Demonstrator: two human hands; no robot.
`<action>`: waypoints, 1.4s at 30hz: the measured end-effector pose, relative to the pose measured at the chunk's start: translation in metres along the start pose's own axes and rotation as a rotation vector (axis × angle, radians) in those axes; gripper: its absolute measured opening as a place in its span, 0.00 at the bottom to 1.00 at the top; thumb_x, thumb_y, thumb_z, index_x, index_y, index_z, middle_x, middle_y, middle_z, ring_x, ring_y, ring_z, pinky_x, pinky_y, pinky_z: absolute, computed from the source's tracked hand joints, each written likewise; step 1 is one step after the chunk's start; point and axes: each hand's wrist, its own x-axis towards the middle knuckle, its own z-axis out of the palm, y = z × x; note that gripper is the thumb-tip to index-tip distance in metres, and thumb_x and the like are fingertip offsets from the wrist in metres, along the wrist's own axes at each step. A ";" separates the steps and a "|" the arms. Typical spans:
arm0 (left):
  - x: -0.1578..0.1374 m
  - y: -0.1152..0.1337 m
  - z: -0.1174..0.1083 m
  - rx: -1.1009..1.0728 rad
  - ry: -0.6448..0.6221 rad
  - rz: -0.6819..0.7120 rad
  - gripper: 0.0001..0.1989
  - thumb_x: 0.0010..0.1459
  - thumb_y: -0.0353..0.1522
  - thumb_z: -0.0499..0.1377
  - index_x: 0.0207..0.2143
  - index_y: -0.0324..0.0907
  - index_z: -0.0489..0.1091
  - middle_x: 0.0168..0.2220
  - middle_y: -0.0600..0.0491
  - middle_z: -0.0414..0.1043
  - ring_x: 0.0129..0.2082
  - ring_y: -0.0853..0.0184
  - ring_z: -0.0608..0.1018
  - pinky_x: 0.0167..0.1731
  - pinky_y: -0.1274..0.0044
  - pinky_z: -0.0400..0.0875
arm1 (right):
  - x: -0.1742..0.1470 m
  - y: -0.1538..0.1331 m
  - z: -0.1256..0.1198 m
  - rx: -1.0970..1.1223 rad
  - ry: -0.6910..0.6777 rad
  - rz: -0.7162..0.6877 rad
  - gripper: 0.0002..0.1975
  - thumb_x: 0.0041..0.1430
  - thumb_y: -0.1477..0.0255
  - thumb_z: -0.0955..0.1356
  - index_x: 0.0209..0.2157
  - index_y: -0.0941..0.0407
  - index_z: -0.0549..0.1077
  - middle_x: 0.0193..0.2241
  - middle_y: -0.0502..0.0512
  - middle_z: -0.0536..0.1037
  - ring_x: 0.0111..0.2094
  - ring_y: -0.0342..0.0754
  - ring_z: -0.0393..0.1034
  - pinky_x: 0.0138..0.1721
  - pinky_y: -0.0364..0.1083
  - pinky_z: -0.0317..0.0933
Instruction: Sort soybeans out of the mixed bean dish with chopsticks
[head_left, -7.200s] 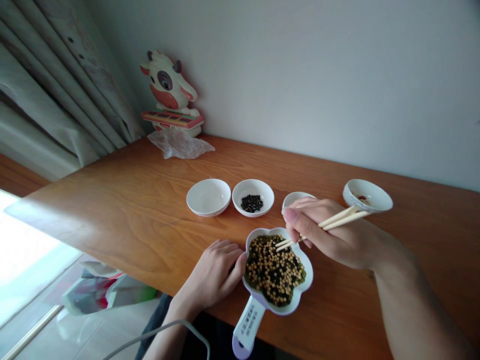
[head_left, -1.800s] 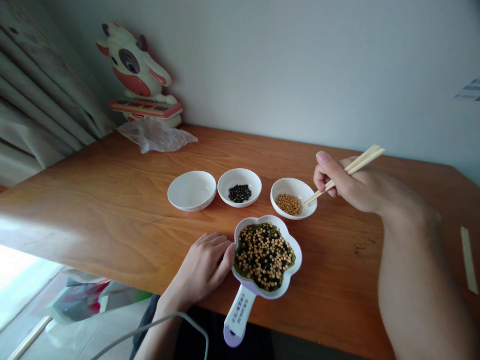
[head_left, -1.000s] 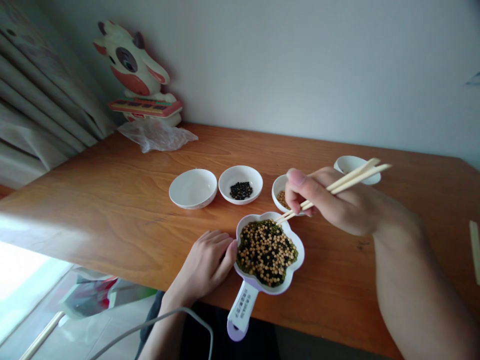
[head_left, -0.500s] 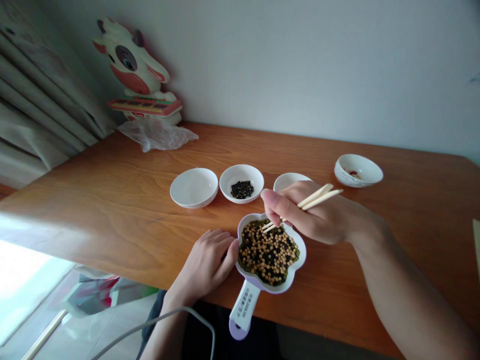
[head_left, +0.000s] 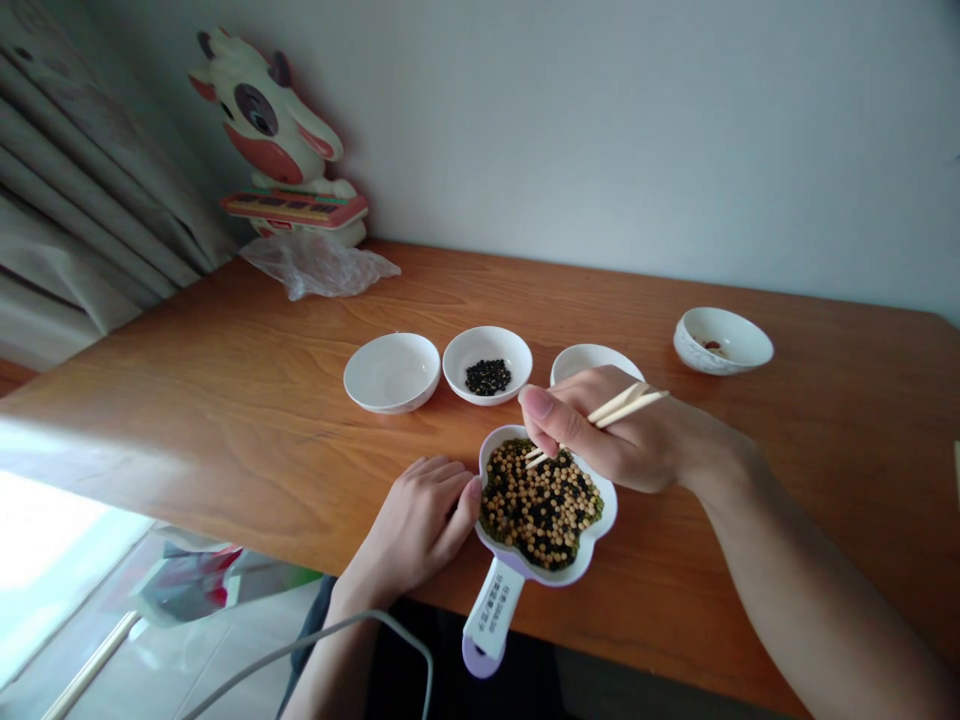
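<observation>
My right hand (head_left: 611, 425) is closed around a pair of wooden chopsticks (head_left: 628, 405). Their tips reach among the beans at the top of a flower-shaped white dish with a purple rim (head_left: 606, 535). Mixed tan, black and green beans (head_left: 541, 505) fill it; I cannot tell whether a bean is between the tips. My left hand (head_left: 424, 520) lies on the table with its fingers loosely bent and holding nothing, its thumb against the dish's left edge. The dish's labelled handle (head_left: 493, 605) sticks out past the table edge.
Behind the dish stand a bare white bowl (head_left: 391, 375), a bowl with black beans (head_left: 487, 340) and a third bowl (head_left: 596, 357) partly behind my right hand. Another bowl (head_left: 721, 350) is farther right. A cow toy keyboard (head_left: 296, 205) and plastic bag (head_left: 319, 268) sit back left. A grey cable (head_left: 360, 618) crosses my left forearm.
The view has shifted slightly. My right hand and the chopsticks have moved a little left relative to the dish, tips still among the beans. My left hand stays against the dish.
</observation>
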 end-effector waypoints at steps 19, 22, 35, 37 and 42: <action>0.000 0.000 0.000 -0.007 0.000 0.001 0.20 0.77 0.36 0.45 0.29 0.42 0.62 0.31 0.52 0.70 0.33 0.65 0.70 0.41 0.70 0.63 | 0.002 0.000 -0.001 -0.059 0.005 0.027 0.33 0.78 0.52 0.53 0.25 0.57 0.70 0.20 0.48 0.71 0.23 0.41 0.62 0.31 0.47 0.52; 0.000 0.000 0.000 -0.009 0.006 0.007 0.20 0.77 0.36 0.45 0.29 0.42 0.62 0.31 0.52 0.71 0.32 0.65 0.70 0.41 0.70 0.64 | 0.003 -0.001 -0.001 -0.066 0.005 0.053 0.35 0.77 0.51 0.52 0.26 0.57 0.71 0.20 0.50 0.73 0.23 0.41 0.64 0.30 0.47 0.52; 0.000 0.001 -0.001 0.010 0.013 0.010 0.21 0.77 0.35 0.45 0.29 0.42 0.63 0.31 0.52 0.72 0.32 0.65 0.71 0.41 0.70 0.64 | -0.003 0.003 -0.011 -0.033 0.030 0.085 0.36 0.77 0.50 0.52 0.26 0.57 0.72 0.24 0.51 0.76 0.26 0.42 0.67 0.34 0.47 0.56; 0.000 0.002 -0.001 0.006 0.011 0.011 0.21 0.77 0.35 0.45 0.29 0.42 0.63 0.31 0.52 0.72 0.32 0.65 0.71 0.41 0.70 0.64 | -0.003 0.003 -0.010 -0.047 0.017 0.092 0.35 0.77 0.51 0.52 0.26 0.57 0.72 0.23 0.50 0.75 0.25 0.41 0.66 0.33 0.47 0.55; 0.001 0.003 -0.003 -0.006 0.008 0.007 0.21 0.77 0.35 0.45 0.29 0.42 0.64 0.31 0.52 0.72 0.32 0.65 0.71 0.41 0.70 0.64 | -0.001 0.001 -0.005 -0.037 -0.006 0.063 0.33 0.77 0.51 0.53 0.27 0.57 0.72 0.23 0.50 0.73 0.25 0.42 0.64 0.31 0.47 0.54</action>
